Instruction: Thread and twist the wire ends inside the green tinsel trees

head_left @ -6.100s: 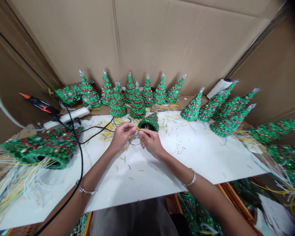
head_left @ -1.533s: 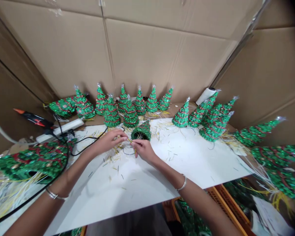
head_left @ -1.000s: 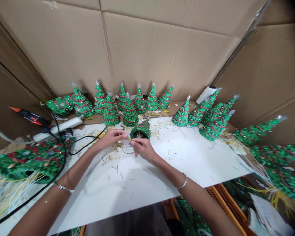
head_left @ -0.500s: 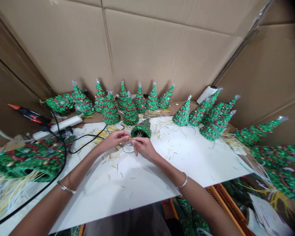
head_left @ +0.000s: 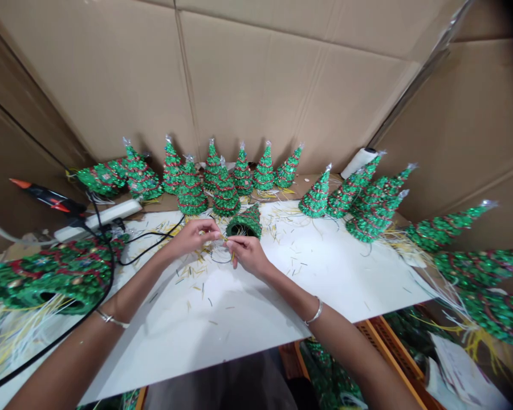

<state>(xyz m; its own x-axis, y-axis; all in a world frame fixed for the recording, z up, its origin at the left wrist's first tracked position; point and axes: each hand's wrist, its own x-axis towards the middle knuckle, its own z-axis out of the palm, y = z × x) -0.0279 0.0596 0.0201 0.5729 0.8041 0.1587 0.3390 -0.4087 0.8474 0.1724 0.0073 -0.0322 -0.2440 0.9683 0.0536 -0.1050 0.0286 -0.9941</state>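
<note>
A small green tinsel Christmas tree [head_left: 251, 218] lies on its side on the white board [head_left: 239, 307], its hollow base facing me. Thin wires [head_left: 220, 261] run out of that base to my fingers. My right hand [head_left: 250, 253] pinches the wires just in front of the opening. To its left, my left hand [head_left: 196, 234] is closed in a pinch at the wire ends, thumb against forefinger. The ends between the fingertips are too small to make out clearly. Scraps of yellow and dark wire [head_left: 199, 267] are strewn around both hands.
Several finished-looking tinsel trees [head_left: 226, 191] stand along the back by the cardboard wall [head_left: 248, 80]. A larger tree [head_left: 81, 279] lies at left with a black cable over it. A power strip [head_left: 106, 219], an orange-tipped tool [head_left: 47, 196] and a white roll [head_left: 359, 162] sit nearby.
My left hand has drawn slightly left, so a gap now shows between it and my right hand. The right hand keeps its pinch on the wires. The tree stays in place.
</note>
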